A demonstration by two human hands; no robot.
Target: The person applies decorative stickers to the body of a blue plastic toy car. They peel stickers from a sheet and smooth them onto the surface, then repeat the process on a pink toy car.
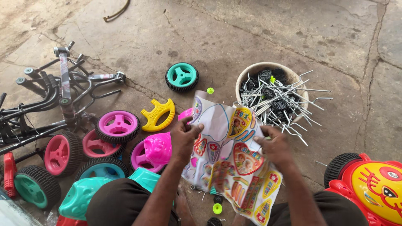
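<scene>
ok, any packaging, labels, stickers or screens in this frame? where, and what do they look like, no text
Sticker sheet: held between left hand and right hand, centre of view; a floppy white sheet of die-cut decals in yellow, red, blue and orange, some with cartoon figures.
Face decal: on the red toy body at bottom right; a yellow rounded panel with red lines and an eye.
No screens or signs.

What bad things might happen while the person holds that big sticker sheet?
The sticker sheet, pinched by the left hand and right hand, is already creased and might tear. It hangs near the bowl of metal rods, whose ends could snag it. Small parts by the feet could get stepped on.
</scene>
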